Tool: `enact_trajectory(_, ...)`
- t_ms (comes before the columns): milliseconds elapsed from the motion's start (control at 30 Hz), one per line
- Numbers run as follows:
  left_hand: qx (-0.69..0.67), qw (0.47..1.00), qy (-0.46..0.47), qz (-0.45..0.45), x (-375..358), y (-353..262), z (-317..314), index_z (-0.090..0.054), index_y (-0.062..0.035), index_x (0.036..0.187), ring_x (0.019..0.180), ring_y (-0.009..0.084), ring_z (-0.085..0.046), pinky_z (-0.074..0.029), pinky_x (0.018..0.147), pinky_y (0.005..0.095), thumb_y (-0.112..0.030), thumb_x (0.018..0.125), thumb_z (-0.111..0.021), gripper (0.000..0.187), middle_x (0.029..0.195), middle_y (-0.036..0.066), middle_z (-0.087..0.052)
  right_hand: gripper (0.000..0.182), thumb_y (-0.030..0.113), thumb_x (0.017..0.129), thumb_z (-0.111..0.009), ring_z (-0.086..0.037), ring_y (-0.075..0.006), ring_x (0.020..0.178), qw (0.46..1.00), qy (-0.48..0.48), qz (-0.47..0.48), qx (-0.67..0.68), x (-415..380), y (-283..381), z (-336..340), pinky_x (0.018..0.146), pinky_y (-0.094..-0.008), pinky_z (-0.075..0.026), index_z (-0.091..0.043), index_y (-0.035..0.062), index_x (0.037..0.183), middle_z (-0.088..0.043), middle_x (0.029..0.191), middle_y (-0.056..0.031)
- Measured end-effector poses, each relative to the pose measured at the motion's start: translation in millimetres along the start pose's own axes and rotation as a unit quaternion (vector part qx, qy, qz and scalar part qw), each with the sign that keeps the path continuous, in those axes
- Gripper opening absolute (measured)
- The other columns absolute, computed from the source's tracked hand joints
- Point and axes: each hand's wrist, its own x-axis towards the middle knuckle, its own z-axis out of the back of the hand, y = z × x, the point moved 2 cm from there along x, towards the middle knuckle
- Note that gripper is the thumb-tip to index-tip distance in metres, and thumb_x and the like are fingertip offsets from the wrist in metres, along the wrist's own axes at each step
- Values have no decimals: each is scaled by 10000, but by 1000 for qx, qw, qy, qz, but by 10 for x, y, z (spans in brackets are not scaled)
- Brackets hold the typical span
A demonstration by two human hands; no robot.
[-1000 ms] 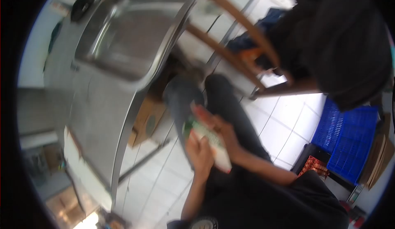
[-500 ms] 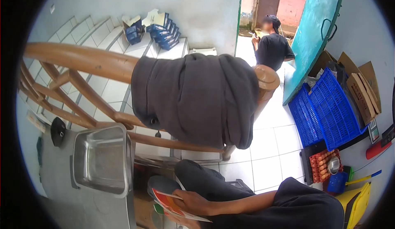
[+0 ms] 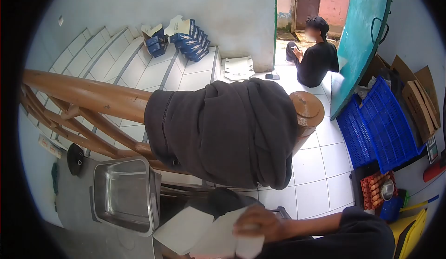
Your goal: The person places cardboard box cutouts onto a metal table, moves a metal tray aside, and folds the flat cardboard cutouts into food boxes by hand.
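Observation:
My right hand (image 3: 258, 224) reaches in from the lower right, its fingers closed on a pale folded card (image 3: 197, 231) with several flat panels spread out. The panels' plain whitish side faces up, and the card's lower edge runs out of the picture. My left hand is not visible. Just left of the card, a rectangular steel pan (image 3: 123, 196) stands on a grey counter (image 3: 74, 212). Above the card, a dark grey cloth garment (image 3: 223, 133) is draped over the wooden stair railing (image 3: 88, 94).
Blue boxes (image 3: 190, 40) lie on the white tiled stairs (image 3: 111, 49). A person (image 3: 318, 59) in black sits by the open turquoise door (image 3: 362, 40). Blue crates (image 3: 385, 124) with cardboard and a tray of eggs (image 3: 374, 191) stand at the right. A black cap-like item (image 3: 75, 159) lies on the counter.
The card, earlier showing a red and orange printed side, now shows its plain side with panels spread wider. My left hand has left view. The view has shifted slightly.

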Motion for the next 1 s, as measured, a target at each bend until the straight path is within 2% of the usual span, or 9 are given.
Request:
enact_trajectory(100,-291,934,12,207,-176,89,55,-318,-62,1539,1353,395,-409,-372,1128,565,-733,947,-403,899,1513,195,-405,605,10,830,-620,-555,-270,1201,991,125,35,-36,-310,148,-171,1007,-477,-459,-602,247,1386,-572,1299,-78)
enact_trajectory(200,-122,961,206,141,333,941,416,-366,-54,1510,1308,342,-473,-396,1092,552,-696,955,-458,854,1461,175,-481,756,73,813,-631,-406,-291,1375,943,318,-8,-102,-699,70,-450,1126,-556,-339,-453,353,1493,-437,1481,-82)
enact_trajectory(233,146,953,264,20,430,1016,407,-514,-84,1410,1262,305,-539,-423,1038,526,-584,930,-609,700,1394,126,-576,783,103,809,-646,-376,-303,1404,922,367,-29,-117,-780,41,-545,1138,-577,-315,-415,354,1514,-401,1519,-87)
enact_trajectory(300,-34,954,280,98,218,791,216,-497,-2,1365,1197,294,-583,-504,952,406,-146,995,-580,406,1347,187,-563,846,175,797,-684,-293,-333,1466,888,438,-33,-140,-935,-36,-694,1160,-625,-252,-341,354,1550,-309,1596,-99)
enact_trajectory(367,48,967,250,28,234,907,280,-543,16,1295,1048,192,-622,-531,841,326,-81,967,-610,349,1161,134,-647,841,285,816,-725,-225,-370,1509,856,507,-33,-100,-792,-40,-734,1162,-676,-199,-330,340,1557,-240,1642,-116)
enact_trajectory(533,183,970,138,-77,130,676,198,-588,11,1261,878,118,-511,-450,769,263,-76,962,-632,314,1006,62,-582,798,419,858,-745,-413,-419,1390,936,202,-279,-70,-618,-340,-682,1121,-468,-373,-427,38,1483,-398,1503,-297)
enact_trajectory(700,68,993,61,-70,148,783,133,-415,53,1394,956,130,-565,-472,804,252,-46,947,-658,518,1122,127,-611,525,295,924,-710,-662,-270,1088,667,352,-616,228,-575,-536,-652,927,-365,-501,-581,-32,1314,-688,1154,-223)
enact_trajectory(833,-7,981,152,119,-44,871,368,-423,87,1328,1003,193,-668,-529,878,305,-50,927,-697,504,1094,170,-679,425,281,940,-698,-706,-213,921,788,275,-517,193,-580,-491,-756,841,-332,-533,-645,-36,1217,-741,1028,-163)
enact_trajectory(1000,165,983,81,-5,-149,829,359,-576,33,1041,794,258,-682,-533,720,361,-52,933,-668,166,916,156,-703,395,279,939,-692,-721,-215,861,795,329,-493,127,-405,-508,-806,797,-340,-547,-662,-16,1199,-749,1026,-164)
